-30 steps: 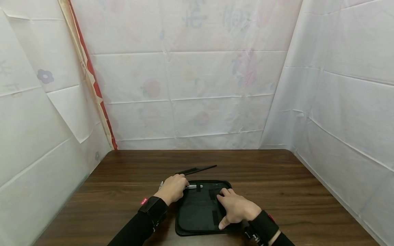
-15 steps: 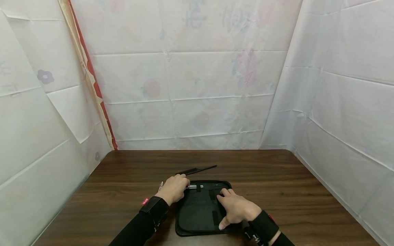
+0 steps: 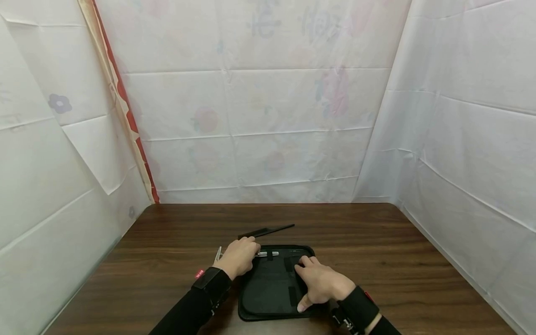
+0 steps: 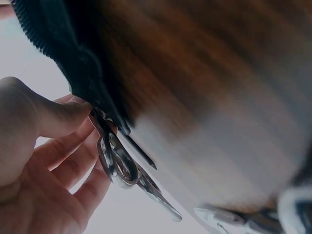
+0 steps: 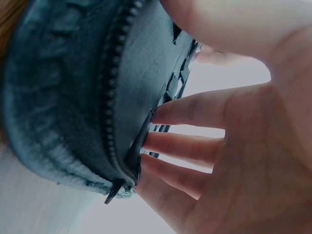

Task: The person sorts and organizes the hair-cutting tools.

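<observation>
A black zip case [image 3: 270, 288] lies opened out on the table, its inside facing up with dark straps. My left hand [image 3: 237, 257] is at the case's far left corner and pinches a pair of silver scissors [image 4: 117, 161] between thumb and fingers. Their finger rings stick out past the case's edge. In the head view the scissor blades [image 3: 274, 254] lie along the case's far side, passing under a small dark loop [image 3: 270, 255]. My right hand [image 3: 324, 281] rests on the case's right side, fingers nearly straight and spread, fingertips touching the inner panel [image 5: 141, 83].
Just beyond the case a black comb [image 3: 268, 231] lies aslant on the wooden table [image 3: 188, 232]. White sheets [image 3: 259, 116] hang behind the table and along both sides. A zipper pull [image 5: 113, 191] hangs at the case's edge in the right wrist view.
My left hand has shifted slightly to the right with the scissors, and the blade tips show a little farther past the loop. The right hand and the case have stayed in place.
</observation>
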Action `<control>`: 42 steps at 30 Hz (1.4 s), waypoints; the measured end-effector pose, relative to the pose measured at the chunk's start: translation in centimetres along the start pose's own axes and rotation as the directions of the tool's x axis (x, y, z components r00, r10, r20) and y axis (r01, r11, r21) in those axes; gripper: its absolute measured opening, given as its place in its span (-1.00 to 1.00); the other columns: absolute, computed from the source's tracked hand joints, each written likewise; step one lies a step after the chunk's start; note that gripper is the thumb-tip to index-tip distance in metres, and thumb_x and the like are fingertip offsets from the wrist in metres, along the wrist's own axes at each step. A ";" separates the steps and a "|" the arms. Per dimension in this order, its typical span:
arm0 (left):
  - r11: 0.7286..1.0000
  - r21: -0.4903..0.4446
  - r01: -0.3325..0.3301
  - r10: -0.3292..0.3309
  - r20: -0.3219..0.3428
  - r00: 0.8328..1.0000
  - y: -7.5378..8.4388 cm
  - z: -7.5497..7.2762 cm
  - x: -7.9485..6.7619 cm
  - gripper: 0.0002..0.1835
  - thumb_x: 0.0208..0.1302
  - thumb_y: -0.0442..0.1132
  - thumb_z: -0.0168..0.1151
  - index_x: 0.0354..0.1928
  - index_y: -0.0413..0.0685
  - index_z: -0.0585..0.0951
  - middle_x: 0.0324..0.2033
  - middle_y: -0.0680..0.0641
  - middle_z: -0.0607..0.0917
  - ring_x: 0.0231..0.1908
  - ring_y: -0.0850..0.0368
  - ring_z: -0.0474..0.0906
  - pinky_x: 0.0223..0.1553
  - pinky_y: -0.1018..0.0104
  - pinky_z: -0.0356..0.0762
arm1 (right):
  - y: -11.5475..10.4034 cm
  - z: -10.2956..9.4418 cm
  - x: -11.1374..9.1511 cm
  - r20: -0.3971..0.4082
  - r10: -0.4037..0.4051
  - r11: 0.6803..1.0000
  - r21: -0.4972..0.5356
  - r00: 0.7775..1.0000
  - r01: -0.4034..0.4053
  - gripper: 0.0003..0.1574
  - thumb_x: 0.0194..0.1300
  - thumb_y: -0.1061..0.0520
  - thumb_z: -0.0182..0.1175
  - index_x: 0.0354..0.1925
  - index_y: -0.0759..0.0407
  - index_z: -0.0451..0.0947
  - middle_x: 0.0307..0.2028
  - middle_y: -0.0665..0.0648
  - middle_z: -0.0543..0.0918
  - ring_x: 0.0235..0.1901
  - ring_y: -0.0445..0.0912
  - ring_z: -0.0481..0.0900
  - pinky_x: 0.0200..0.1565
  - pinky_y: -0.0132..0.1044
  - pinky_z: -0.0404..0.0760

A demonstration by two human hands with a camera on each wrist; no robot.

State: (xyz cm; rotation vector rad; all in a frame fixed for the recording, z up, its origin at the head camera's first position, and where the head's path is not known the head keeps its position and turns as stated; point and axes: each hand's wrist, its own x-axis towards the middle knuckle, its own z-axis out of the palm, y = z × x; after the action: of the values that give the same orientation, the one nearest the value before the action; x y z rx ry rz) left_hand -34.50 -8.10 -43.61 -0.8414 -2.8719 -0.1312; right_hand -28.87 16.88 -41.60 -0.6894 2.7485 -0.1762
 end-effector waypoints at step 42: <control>0.999 0.052 -0.004 0.003 0.009 1.000 0.6 0.1 0.5 -0.75 0.20 -0.41 0.46 -0.09 -0.07 0.72 -0.22 -0.09 0.64 -0.12 -0.05 0.59 0.01 0.06 0.60 | 0.1 0.1 0.1 0.005 0.001 1.000 0.002 1.000 -0.001 0.17 0.02 -0.31 0.53 0.45 0.16 0.36 0.36 0.16 0.31 0.36 0.12 0.26 0.17 0.03 0.52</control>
State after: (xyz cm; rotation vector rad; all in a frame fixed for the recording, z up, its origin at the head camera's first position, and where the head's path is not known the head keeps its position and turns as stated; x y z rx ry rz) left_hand -34.57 -7.35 -43.61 -0.8392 -2.8685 -0.0524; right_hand -28.99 16.95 -41.74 -0.6875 2.7437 -0.1771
